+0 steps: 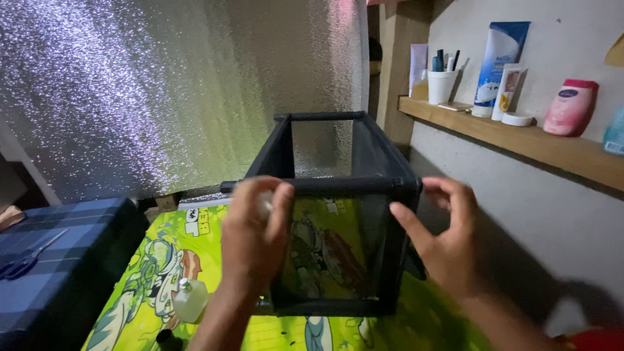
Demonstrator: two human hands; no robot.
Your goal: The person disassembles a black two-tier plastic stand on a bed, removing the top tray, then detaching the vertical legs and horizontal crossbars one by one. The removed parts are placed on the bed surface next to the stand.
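A black box-shaped frame with mesh sides (pixel 364 162) stands on a bright green cartoon-print sheet (pixel 162 260). My left hand (pixel 257 227) grips the frame's near top bar, fingers curled over it, and something small and pale shows between the fingers. My right hand (pixel 448 237) is at the frame's near right corner. Its thumb and index finger touch the corner post while the other fingers are spread. Through the mesh I see the sheet's print.
A small clear bottle (pixel 190 300) lies on the sheet near my left forearm. Blue scissors (pixel 26 260) rest on a blue plaid cloth (pixel 71 266) at left. A wooden wall shelf (pixel 552 149) at right carries tubes, a white cup and a pink bottle. Silver foil sheeting (pixel 162 84) hangs behind.
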